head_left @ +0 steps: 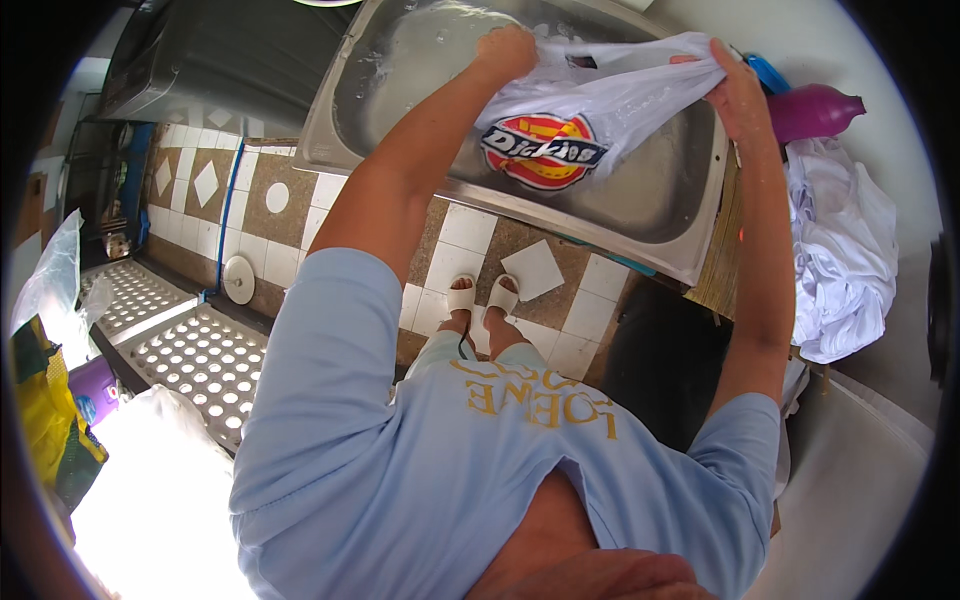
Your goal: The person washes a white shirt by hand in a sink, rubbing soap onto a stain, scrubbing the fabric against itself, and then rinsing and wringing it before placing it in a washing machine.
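A wet white garment [650, 95], thin and bunched, with a round red and yellow print on it, is stretched between my two hands over a steel sink [590, 233]. My left hand [507, 52] is closed on its left end, low over the cloudy water [425, 45]. Off to the right, my right hand [738, 95] grips the opposite end near the sink's right rim, fingers pinching the cloth. The printed part sags toward the near side of the basin. Which part of the garment each hand holds, I cannot tell.
Right of the sink lie a purple container [815, 112], a blue object [765, 73] and a heap of white cloth [845, 250]. A dark appliance [230, 65] stands at the left. Perforated panels [195, 345] and a blue hose [232, 190] are on the tiled floor side.
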Tool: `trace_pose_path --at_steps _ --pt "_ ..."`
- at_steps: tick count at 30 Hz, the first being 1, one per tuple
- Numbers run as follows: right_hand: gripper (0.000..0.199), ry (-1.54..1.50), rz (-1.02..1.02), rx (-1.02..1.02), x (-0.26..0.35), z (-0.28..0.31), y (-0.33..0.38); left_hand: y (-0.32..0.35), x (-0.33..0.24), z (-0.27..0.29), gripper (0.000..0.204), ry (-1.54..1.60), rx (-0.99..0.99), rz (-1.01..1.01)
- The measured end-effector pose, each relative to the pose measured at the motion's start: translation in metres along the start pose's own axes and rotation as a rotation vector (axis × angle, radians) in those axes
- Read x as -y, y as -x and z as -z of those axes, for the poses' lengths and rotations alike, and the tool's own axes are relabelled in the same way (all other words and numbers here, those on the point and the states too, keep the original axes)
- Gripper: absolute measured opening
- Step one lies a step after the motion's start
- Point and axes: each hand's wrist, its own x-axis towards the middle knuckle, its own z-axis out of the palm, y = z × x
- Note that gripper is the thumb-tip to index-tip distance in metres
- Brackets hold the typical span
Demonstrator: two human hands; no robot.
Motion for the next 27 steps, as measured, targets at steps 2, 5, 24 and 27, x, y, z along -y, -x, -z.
trace_pose_path --at_steps 2,5,24,27 --pt "0.043 -0.023 0.045 0.019 0.043 0.006 0.009 -0.018 0.025 0.009 0.050 0.005 -0.117 -0.003" --pt "0.041 -0.023 0.092 -0.020 0.088 -0.009 0.038 -0.031 0.045 0.049 0.041 0.320 -0.299 -0.054" --pt "0.036 0.710 0.441 -0.052 0.069 -0.072 0.000 0.052 -0.103 0.227 0.026 1.338 -0.149 -0.539" --pt "0.042 0.841 0.397 -0.196 -0.049 -0.068 -0.020 0.039 -0.056 0.081 0.059 0.646 -0.379 -0.458"
